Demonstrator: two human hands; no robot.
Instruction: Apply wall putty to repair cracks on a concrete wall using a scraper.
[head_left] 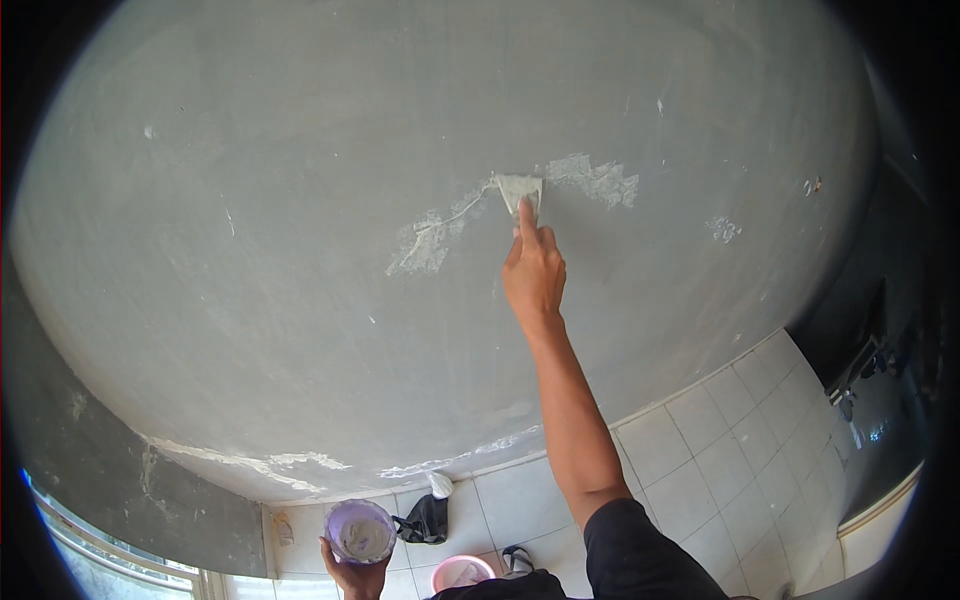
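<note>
Head view looks up at a grey wall [300, 200], with white floor tiles [740, 440] at 5 o'clock. From 6 o'clock the right arm rises nearly straight, elbow just bent, dark sleeve at the shoulder. Its right hand [533, 272] sits near the picture's centre, back toward the camera, fingers closed about the handle of a scraper [520, 190] and the index finger laid out along it toward 12 o'clock. The scraper's pale blade lies flat against the wall, between two patches of light filler [430, 238]: one trails off toward 8 o'clock, the other spreads toward 3 o'clock, just beside the blade.

At 7 o'clock, low in the picture, the left hand [355, 575] comes up from the bottom edge, palm up, fingers cupped under a purple tub [359, 530] with pale paste in it, held upright and well apart from the scraper. Just beside it at 3 o'clock a black bag [425, 520] lies on the tiles, and a pink bucket [460, 573] stands near the lower edge.
</note>
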